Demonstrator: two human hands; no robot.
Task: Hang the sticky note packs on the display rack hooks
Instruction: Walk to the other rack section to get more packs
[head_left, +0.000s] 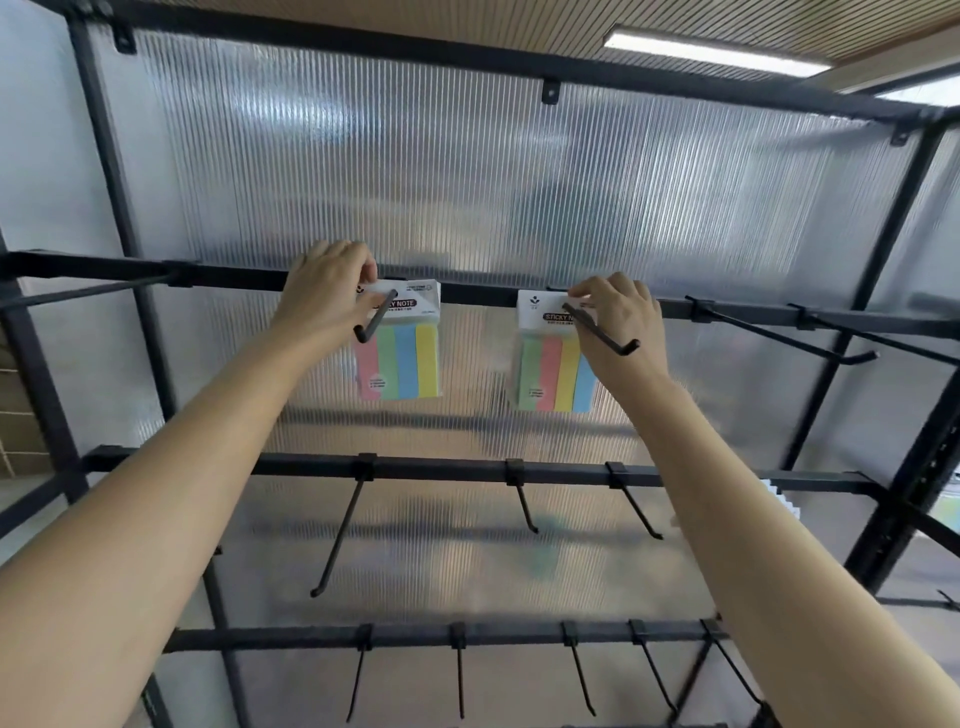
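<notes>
Two sticky note packs with pastel strips hang at the upper rail of the black display rack (467, 293). The left pack (400, 358) is threaded on a black hook (374, 322), and my left hand (327, 286) pinches its white header card. The right pack (553, 369) sits on another hook (605, 335), and my right hand (621, 317) pinches its header from the right side. Both packs hang upright, close to the rail. My right hand hides part of the right pack's header.
Bare hooks stick out from the same rail at the right (789, 332). A middle rail (467, 470) and a lower rail (441, 636) carry several bare hooks pointing down toward me. A ribbed translucent panel (519, 182) backs the rack.
</notes>
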